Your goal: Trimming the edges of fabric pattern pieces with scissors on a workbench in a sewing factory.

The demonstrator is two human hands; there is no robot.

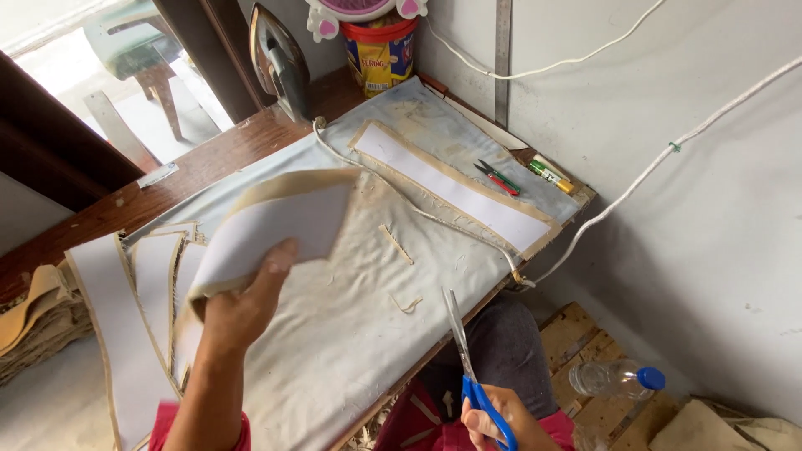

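My left hand (242, 305) holds up a curved piece of tan fabric backed with white interfacing (276, 225), above the padded ironing board (359, 334). My right hand (493, 418) grips blue-handled scissors (464, 355) at the board's near edge, blades pointing away over the cloth. A long strip of tan fabric with a white backing (455, 188) lies flat at the far right of the board. Similar backed pieces (125, 317) lie stacked at the left, beside my left arm.
An iron (280, 63) stands upright at the back, its cord (401, 196) trailing across the board. Small snips (499, 178) and a marker (551, 175) lie near the wall. A yellow can (380, 54), a metal ruler (502, 58), folded tan fabric (38, 317) and a plastic bottle (614, 380) surround the board.
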